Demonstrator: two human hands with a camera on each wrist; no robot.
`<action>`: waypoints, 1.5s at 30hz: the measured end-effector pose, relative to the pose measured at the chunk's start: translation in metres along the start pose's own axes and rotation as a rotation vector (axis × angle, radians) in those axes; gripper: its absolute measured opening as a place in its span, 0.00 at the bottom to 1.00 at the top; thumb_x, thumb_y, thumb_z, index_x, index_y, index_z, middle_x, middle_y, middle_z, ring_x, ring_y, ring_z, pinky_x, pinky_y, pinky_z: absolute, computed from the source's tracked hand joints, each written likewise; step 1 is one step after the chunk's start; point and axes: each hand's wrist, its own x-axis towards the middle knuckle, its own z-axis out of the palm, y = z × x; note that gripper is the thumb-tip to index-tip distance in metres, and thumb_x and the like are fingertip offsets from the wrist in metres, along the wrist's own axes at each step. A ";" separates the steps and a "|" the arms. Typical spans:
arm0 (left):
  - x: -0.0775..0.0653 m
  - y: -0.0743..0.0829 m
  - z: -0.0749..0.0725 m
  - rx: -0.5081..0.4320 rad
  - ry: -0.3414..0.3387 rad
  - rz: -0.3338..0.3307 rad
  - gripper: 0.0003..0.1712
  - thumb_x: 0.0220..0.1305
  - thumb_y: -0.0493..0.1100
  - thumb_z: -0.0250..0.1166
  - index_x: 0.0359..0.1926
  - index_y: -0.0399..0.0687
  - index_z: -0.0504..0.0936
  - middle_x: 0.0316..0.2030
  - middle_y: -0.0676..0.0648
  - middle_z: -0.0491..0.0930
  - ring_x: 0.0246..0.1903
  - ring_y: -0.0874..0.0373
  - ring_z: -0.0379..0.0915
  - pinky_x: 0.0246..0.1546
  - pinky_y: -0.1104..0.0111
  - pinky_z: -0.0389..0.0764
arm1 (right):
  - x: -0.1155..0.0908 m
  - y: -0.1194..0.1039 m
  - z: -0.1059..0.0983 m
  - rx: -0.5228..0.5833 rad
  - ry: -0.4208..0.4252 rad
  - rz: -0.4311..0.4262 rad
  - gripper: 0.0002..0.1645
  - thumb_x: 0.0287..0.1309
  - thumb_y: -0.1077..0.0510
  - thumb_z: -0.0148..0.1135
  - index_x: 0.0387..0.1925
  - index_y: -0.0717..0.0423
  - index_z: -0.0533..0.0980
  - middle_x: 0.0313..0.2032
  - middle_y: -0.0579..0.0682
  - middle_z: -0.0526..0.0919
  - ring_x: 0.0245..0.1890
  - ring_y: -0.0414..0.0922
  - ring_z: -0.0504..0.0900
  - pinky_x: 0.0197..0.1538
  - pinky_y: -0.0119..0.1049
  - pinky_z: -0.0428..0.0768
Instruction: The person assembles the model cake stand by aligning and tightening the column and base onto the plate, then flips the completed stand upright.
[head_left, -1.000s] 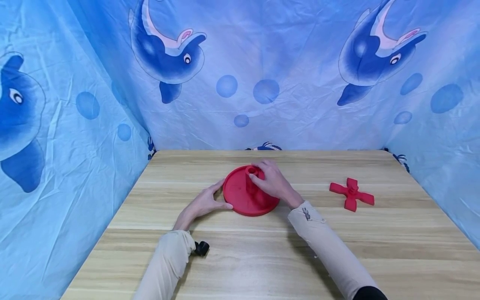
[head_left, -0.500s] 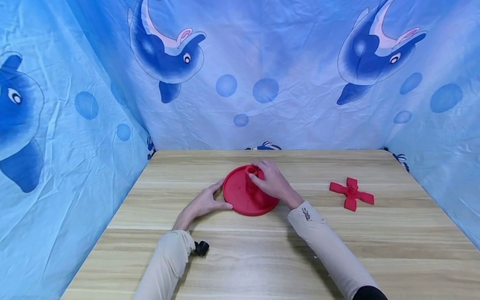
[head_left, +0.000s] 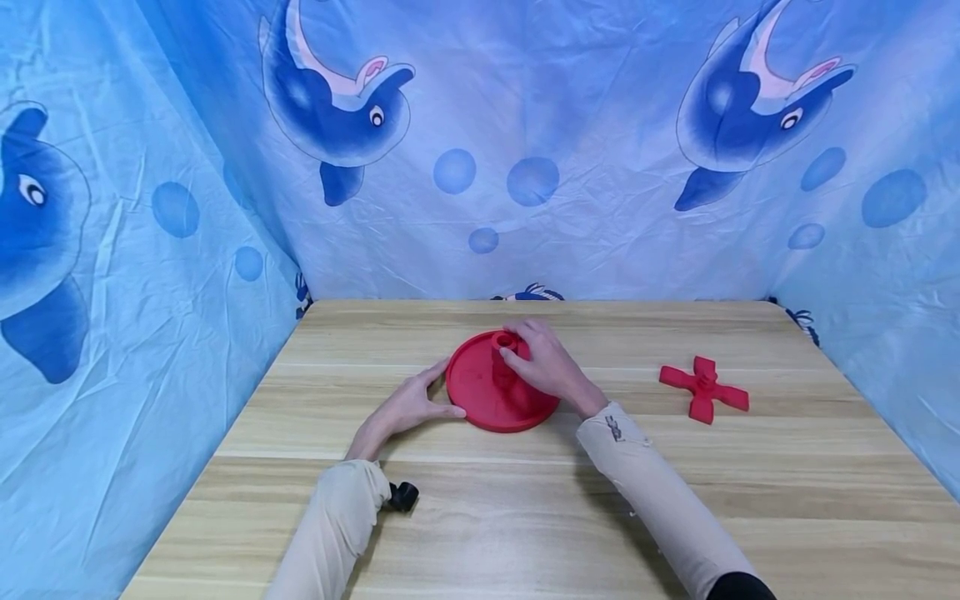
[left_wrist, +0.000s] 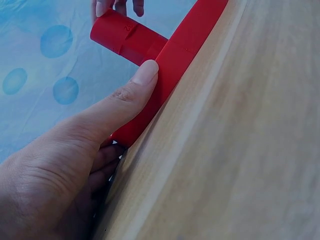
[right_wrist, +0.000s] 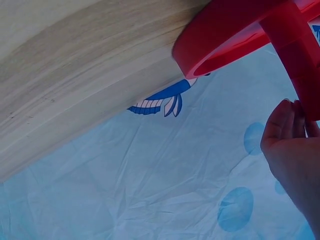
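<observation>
On the wooden table lies a red round base (head_left: 472, 400) with a raised rim, flat side down. A red hollow tube (head_left: 498, 368) stands upright from its middle. My left hand (head_left: 408, 406) holds the base's left rim between thumb and fingers; in the left wrist view the thumb (left_wrist: 142, 75) presses the rim's side wall. My right hand (head_left: 549, 363) grips the tube near its open top, hiding part of the base's right side. In the right wrist view the fingers (right_wrist: 287, 117) curl at the tube's upper end.
A red four-armed cross piece (head_left: 703, 385) with a raised middle lies on the table (head_left: 480, 517) to the right. Blue sheets (head_left: 585, 233) printed with dolphins hang behind the table and along both sides. A small black device (head_left: 403, 497) sits at the left cuff.
</observation>
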 end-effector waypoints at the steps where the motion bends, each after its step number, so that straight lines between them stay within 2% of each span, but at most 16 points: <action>1: 0.000 0.000 0.000 0.001 0.000 -0.001 0.64 0.53 0.63 0.80 0.83 0.53 0.54 0.80 0.47 0.54 0.78 0.47 0.48 0.74 0.48 0.59 | 0.000 0.001 0.001 0.003 0.000 0.002 0.29 0.69 0.56 0.67 0.68 0.61 0.74 0.61 0.58 0.77 0.63 0.54 0.72 0.59 0.51 0.82; 7: -0.001 0.001 -0.001 -0.005 -0.005 -0.007 0.64 0.53 0.64 0.80 0.83 0.53 0.54 0.80 0.46 0.54 0.78 0.46 0.47 0.74 0.47 0.59 | 0.000 0.002 0.005 0.018 0.013 0.036 0.31 0.67 0.54 0.70 0.67 0.60 0.73 0.58 0.56 0.77 0.59 0.52 0.73 0.54 0.49 0.84; 13: -0.001 0.001 -0.001 -0.009 -0.001 -0.008 0.64 0.53 0.63 0.80 0.83 0.53 0.55 0.80 0.45 0.54 0.78 0.45 0.48 0.73 0.47 0.60 | 0.000 0.001 0.005 0.008 0.004 0.033 0.34 0.67 0.54 0.70 0.69 0.60 0.72 0.60 0.57 0.76 0.59 0.52 0.73 0.55 0.50 0.84; 19: -0.001 0.001 -0.002 -0.003 -0.001 -0.007 0.64 0.53 0.63 0.80 0.83 0.53 0.55 0.79 0.45 0.55 0.78 0.45 0.48 0.73 0.47 0.60 | 0.002 0.002 0.004 0.009 -0.014 0.010 0.31 0.69 0.55 0.68 0.68 0.62 0.73 0.58 0.57 0.77 0.58 0.51 0.74 0.56 0.48 0.83; 26: -0.001 0.002 -0.002 -0.004 0.001 -0.012 0.64 0.52 0.64 0.80 0.83 0.54 0.55 0.79 0.46 0.55 0.78 0.46 0.48 0.73 0.47 0.60 | 0.002 0.001 0.003 0.024 -0.004 0.054 0.27 0.66 0.53 0.71 0.62 0.59 0.75 0.56 0.55 0.78 0.57 0.51 0.74 0.53 0.48 0.85; 34: -0.001 0.003 -0.003 -0.012 -0.003 -0.012 0.64 0.52 0.63 0.80 0.83 0.53 0.55 0.80 0.46 0.54 0.78 0.46 0.48 0.74 0.47 0.59 | 0.002 -0.001 0.002 0.006 -0.016 0.049 0.32 0.67 0.55 0.69 0.68 0.61 0.73 0.61 0.57 0.76 0.60 0.53 0.73 0.55 0.50 0.84; 45: -0.002 0.005 -0.004 -0.009 -0.005 -0.019 0.64 0.53 0.64 0.80 0.83 0.54 0.55 0.79 0.45 0.55 0.78 0.45 0.49 0.73 0.46 0.60 | 0.003 -0.001 0.003 0.031 -0.036 0.061 0.33 0.67 0.53 0.70 0.68 0.62 0.72 0.58 0.57 0.76 0.58 0.52 0.74 0.52 0.50 0.85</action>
